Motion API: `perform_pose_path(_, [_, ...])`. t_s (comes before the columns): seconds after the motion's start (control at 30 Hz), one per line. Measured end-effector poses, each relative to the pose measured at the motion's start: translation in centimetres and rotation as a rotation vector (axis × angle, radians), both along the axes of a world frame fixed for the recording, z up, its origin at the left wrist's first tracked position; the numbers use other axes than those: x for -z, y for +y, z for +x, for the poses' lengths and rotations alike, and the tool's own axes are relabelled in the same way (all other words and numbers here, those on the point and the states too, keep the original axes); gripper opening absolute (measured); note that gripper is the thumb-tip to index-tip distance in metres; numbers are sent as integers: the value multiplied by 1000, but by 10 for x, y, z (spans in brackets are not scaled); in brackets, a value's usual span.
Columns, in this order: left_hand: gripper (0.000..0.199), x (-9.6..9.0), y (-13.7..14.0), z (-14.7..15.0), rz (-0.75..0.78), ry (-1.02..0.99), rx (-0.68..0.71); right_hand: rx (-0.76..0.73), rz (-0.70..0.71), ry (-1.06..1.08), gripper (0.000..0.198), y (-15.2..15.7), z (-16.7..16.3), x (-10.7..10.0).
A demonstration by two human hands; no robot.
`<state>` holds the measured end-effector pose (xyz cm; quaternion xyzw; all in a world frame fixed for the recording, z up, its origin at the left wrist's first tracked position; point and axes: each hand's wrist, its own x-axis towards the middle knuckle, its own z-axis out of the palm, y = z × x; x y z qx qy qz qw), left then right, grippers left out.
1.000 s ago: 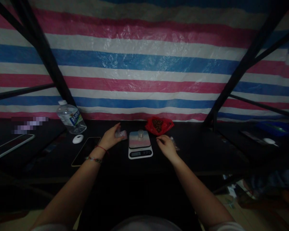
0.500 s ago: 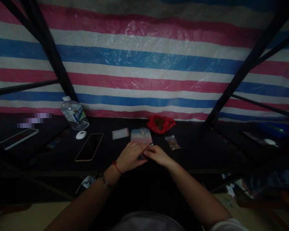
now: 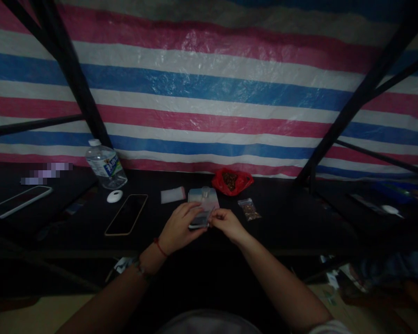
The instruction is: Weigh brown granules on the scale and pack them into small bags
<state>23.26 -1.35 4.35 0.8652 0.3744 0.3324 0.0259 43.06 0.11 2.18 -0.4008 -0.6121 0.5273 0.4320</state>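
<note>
My left hand [image 3: 181,222], with a red cord and a beaded bracelet at the wrist, has its fingers and thumb closed around the left side of a small clear plastic bag [image 3: 206,217]. Finger and thumb of my right hand [image 3: 226,223] pinch the bag's right edge. Behind and partly under it lies a flat pale blue and pink pad [image 3: 195,193], with a small clear cup [image 3: 205,190] on its far part. A filled zip bag [image 3: 250,209] of small brown pieces lies right of my right hand. An open red plastic bag [image 3: 239,182] behind holds more brown pieces.
Left of the pad lie a pack of clear bags [image 3: 172,195], a phone [image 3: 127,214], a white earbud case [image 3: 114,196] and a plastic bottle [image 3: 106,167]. Dark metal posts [image 3: 81,93] flank the black table [image 3: 285,227] before a striped sheet. Another person's hand shows far right.
My hands have moved apart slightly, my left going leftward. More of the pad and the clear bag between my fingers shows now.
</note>
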Motion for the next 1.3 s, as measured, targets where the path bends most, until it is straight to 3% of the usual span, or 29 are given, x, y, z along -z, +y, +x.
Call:
perform_pose_path(0.07, [26, -3, -4, 3, -107, 3, 14, 3, -6, 62, 19, -1, -1, 0])
perform_pose_path(0.13, [20, -4, -8, 7, -222, 17, 61, -34, 18, 76, 21, -3, -3, 0])
perform_pose_path(0.47, [19, -5, -14, 9, -446, -84, 131, -151, 156, -112, 27, -12, -6, -6])
perform_pose_path(0.67, [23, 0, -7, 6, -676, -180, 304, -252, 190, -164, 35, -13, 1, -13])
perform_pose_path(0.93, [19, 1, -9, 11, -595, -196, 127, -156, 244, -320, 23, -16, -2, -15])
perform_pose_path(1.17, [27, 2, -6, 14, -785, -444, 108, -90, 259, -355, 22, -15, 0, -16])
perform_pose_path(1.3, [32, 2, -7, 15, -805, -432, 135, -144, 285, -392, 16, -19, -3, -17])
